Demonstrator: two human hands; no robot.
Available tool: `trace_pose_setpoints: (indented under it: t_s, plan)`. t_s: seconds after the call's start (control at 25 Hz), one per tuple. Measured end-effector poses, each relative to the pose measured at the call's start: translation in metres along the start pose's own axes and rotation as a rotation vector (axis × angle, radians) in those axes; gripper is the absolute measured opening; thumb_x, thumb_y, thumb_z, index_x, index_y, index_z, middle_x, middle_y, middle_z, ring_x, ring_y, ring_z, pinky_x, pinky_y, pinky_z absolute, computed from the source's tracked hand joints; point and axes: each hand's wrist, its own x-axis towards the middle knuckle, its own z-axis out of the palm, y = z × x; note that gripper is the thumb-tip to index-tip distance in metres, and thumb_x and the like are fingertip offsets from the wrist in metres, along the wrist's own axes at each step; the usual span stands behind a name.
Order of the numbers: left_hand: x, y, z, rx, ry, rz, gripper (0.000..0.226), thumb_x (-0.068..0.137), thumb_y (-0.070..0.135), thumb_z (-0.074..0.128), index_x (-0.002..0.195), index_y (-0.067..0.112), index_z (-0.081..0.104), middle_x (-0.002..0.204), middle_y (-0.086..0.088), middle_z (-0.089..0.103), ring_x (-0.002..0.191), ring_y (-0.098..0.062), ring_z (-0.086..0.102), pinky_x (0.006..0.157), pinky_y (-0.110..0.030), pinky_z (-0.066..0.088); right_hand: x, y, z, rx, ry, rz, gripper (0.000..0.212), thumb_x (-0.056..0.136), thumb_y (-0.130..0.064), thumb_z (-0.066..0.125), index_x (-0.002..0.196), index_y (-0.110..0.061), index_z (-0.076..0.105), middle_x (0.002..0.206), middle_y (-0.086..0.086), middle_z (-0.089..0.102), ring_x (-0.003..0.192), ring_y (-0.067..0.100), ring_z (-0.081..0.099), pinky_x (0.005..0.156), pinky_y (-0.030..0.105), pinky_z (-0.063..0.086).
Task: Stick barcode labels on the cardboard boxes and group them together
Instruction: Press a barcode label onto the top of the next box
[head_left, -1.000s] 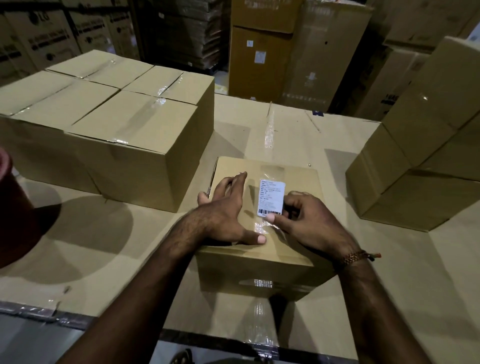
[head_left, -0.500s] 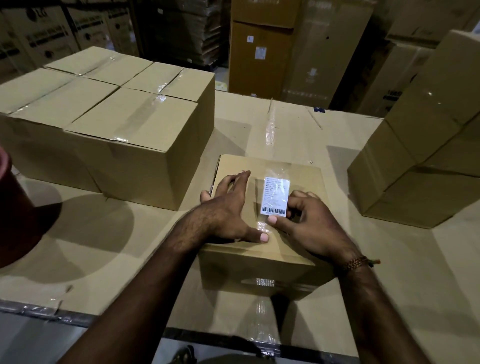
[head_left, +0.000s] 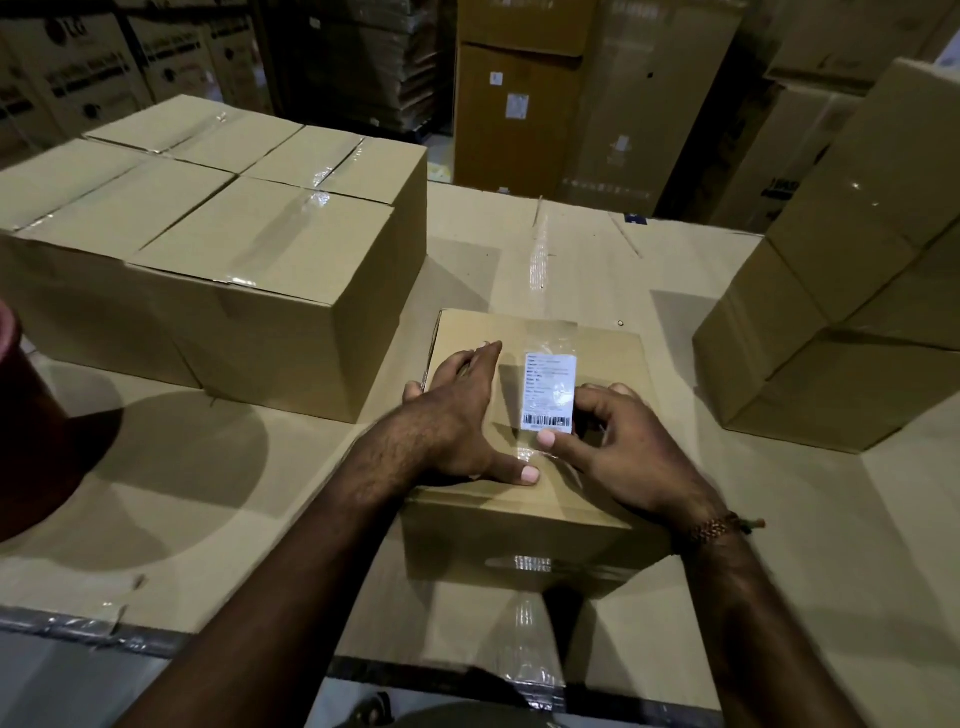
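Left hand (head_left: 462, 421) flat, fingers straight, thumb splayed — right hand (head_left: 618, 447) curled, thumb and fingertips pinching.

matt cardboard box (head_left: 524, 499), glossy tape (head_left: 527, 454), paper label (head_left: 548, 391)

Both forearms are bare, and the right wrist wears a brown beaded bracelet (head_left: 714, 527) with a dark knotted end.

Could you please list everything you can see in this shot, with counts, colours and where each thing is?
small box: one, brown, centre of table, under both hands.
barcode label: one, white, on the small box's top.
grouped boxes: several, brown, taped, left.
stacked boxes: several, brown, right.
table: one, cardboard-covered.
dark red object: one, left edge, unclear.
bracelet: one, right wrist.
left hand: flat on box.
right hand: pinching the label.
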Motion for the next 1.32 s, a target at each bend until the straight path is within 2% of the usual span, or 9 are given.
trace_pose_setpoints:
  t_s: [0.12,0.2,0.28,0.52,0.76,0.88,1.04,1.2,1.32]
  plan:
    - [-0.003,-0.002,0.001,0.002,0.020,0.001,0.151,0.066,0.073,0.087,0.167,0.032,-0.018,0.177,0.010,-0.010,0.164,-0.023,0.003,0.128,-0.060,0.005,-0.007,-0.005,0.005,0.052,0.092,0.025,0.027,0.083,-0.044,0.086,0.106,-0.034,0.079,0.086,-0.017,0.073,0.084,0.003,0.061,0.074,0.025,0.052]
    - [-0.003,-0.004,0.002,0.021,0.039,0.012,0.152,0.065,0.076,0.086,0.167,0.031,-0.017,0.177,0.011,-0.008,0.164,-0.020,0.004,0.128,-0.060,0.007,-0.010,-0.009,0.012,0.047,0.164,0.037,0.015,0.083,-0.030,0.088,0.095,-0.027,0.079,0.073,-0.011,0.070,0.068,0.005,0.060,0.066,0.028,0.052]
    - [-0.003,-0.006,0.003,0.019,0.055,0.021,0.152,0.063,0.078,0.085,0.168,0.031,-0.015,0.178,0.011,-0.007,0.164,-0.019,0.004,0.128,-0.060,0.009,-0.012,-0.011,0.019,0.027,0.200,0.042,0.012,0.086,-0.031,0.085,0.096,-0.027,0.081,0.073,-0.009,0.071,0.068,0.008,0.062,0.070,0.035,0.056]
    - [-0.007,-0.011,0.006,-0.034,0.072,0.053,0.146,0.066,0.079,0.082,0.168,0.033,-0.011,0.177,0.012,-0.007,0.164,-0.022,0.003,0.129,-0.063,0.010,-0.017,-0.009,0.023,0.153,0.200,0.039,0.032,0.088,-0.048,0.073,0.118,-0.039,0.080,0.106,-0.020,0.078,0.102,0.019,0.071,0.093,0.050,0.058]
    - [-0.008,-0.020,0.010,-0.023,0.100,0.138,0.142,0.071,0.084,0.075,0.168,0.029,-0.013,0.177,0.011,-0.012,0.163,-0.010,-0.008,0.129,-0.062,0.006,-0.012,-0.002,0.027,0.284,0.214,0.077,0.027,0.089,-0.038,0.077,0.114,-0.030,0.083,0.111,-0.011,0.082,0.107,0.028,0.075,0.100,0.057,0.057]
    - [-0.007,-0.023,0.013,-0.007,0.137,0.159,0.139,0.071,0.086,0.071,0.169,0.028,-0.009,0.178,0.010,-0.008,0.163,-0.011,-0.006,0.128,-0.063,0.010,-0.014,-0.003,0.025,0.371,0.190,0.086,0.019,0.096,-0.019,0.080,0.114,-0.018,0.083,0.111,-0.006,0.083,0.107,0.025,0.078,0.101,0.054,0.059]
    - [-0.012,-0.028,0.023,0.069,0.261,0.228,0.125,0.071,0.092,0.062,0.169,0.031,0.014,0.178,0.008,0.009,0.162,-0.011,0.006,0.125,-0.062,0.018,-0.014,-0.004,0.023,0.497,0.159,0.083,0.019,0.098,-0.010,0.077,0.117,-0.009,0.081,0.112,0.003,0.083,0.109,0.028,0.077,0.098,0.045,0.059]
    - [-0.026,-0.030,0.027,-0.059,0.378,0.260,0.107,0.067,0.085,0.075,0.157,0.034,0.048,0.167,0.010,0.041,0.157,-0.013,0.028,0.125,-0.056,0.028,-0.018,-0.009,0.020,0.575,0.198,0.058,0.022,0.099,-0.006,0.073,0.120,-0.004,0.079,0.112,0.001,0.082,0.098,0.006,0.075,0.081,0.020,0.056]
    - [-0.037,-0.023,0.028,0.032,0.461,0.257,0.085,0.078,0.085,0.066,0.144,0.033,0.062,0.149,0.011,0.061,0.142,-0.013,0.050,0.120,-0.053,0.035,-0.020,-0.015,0.019,0.577,0.172,0.066,0.023,0.099,-0.007,0.074,0.121,-0.006,0.079,0.114,0.004,0.082,0.101,0.011,0.076,0.083,0.026,0.059]
